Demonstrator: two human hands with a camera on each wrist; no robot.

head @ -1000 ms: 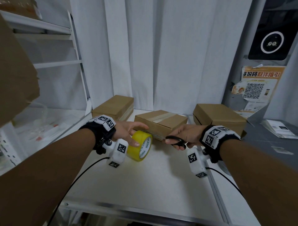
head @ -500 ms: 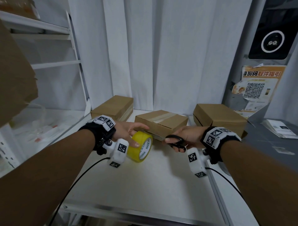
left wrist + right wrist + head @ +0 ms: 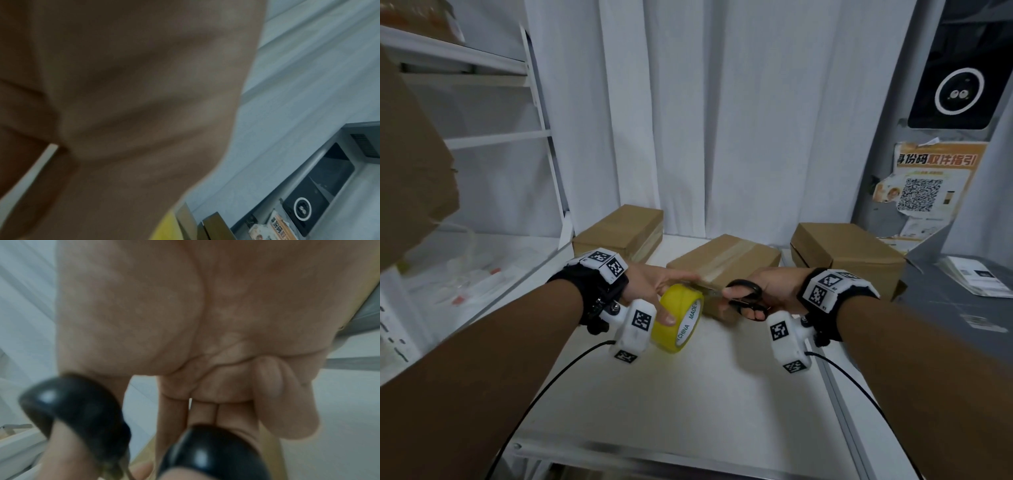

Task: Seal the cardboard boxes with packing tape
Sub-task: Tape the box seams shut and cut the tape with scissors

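Note:
A yellow packing tape roll point(image 3: 678, 321) is gripped by my left hand point(image 3: 654, 286) just in front of the middle cardboard box point(image 3: 726, 258), which has a tape strip over its top seam. My right hand point(image 3: 768, 287) holds black scissors point(image 3: 748, 298) by the handles, blades pointing left at the stretch between roll and box. In the left wrist view the palm point(image 3: 123, 97) fills the frame and only a yellow sliver of the tape roll point(image 3: 167, 227) shows. In the right wrist view, fingers pass through the black scissors handles point(image 3: 82, 404).
Two more cardboard boxes stand at the back of the white table point(image 3: 671, 411): one at the left point(image 3: 619, 229), one at the right point(image 3: 847, 253). A white shelf unit point(image 3: 493, 137) stands on the left, a curtain behind, and a grey surface with papers point(image 3: 976, 277) on the right.
The scissors have edged slightly left toward the tape roll. The left hand and the roll stay almost in place.

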